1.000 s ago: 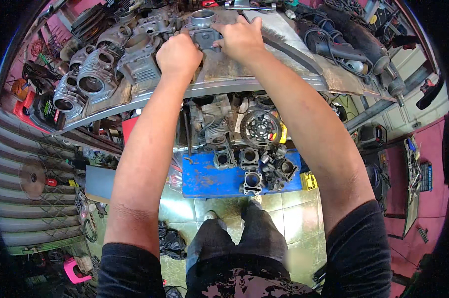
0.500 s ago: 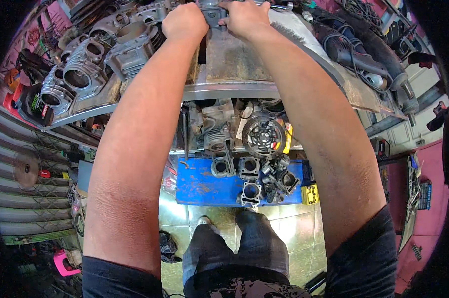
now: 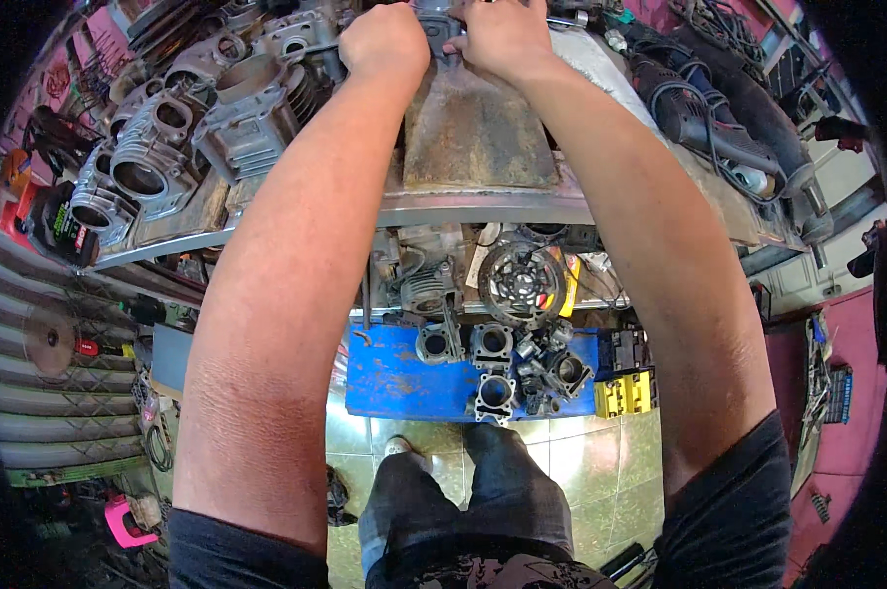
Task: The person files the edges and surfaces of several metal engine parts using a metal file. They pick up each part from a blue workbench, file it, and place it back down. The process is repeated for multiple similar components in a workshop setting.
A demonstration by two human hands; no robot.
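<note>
At the top edge of the view, both my arms reach over the workbench to a grey metal part [image 3: 444, 39], cut off by the picture's edge. My left hand [image 3: 388, 41] is closed in a fist at its left side; what its fingers grip is hidden. On the other side, my right hand [image 3: 505, 37] curls its fingers, with the thumb against the grey part. A wooden board [image 3: 478, 137], worn and stained, lies below the part on the bench. Just left of my left hand sits a dark bar [image 3: 318, 49].
Several engine cylinders [image 3: 250, 133] crowd the bench's left side. A corded power tool [image 3: 703, 128] lies at the right. Under the bench edge [image 3: 473, 208], a brake disc [image 3: 522, 283] rests on a shelf. Lower, a blue surface [image 3: 394, 378] bears several cylinder parts, beside a yellow box [image 3: 625, 395].
The view has shifted, so the bench edge sits lower in the picture. Both hands appear slightly farther right and farther over the bench, still at the grey part.
</note>
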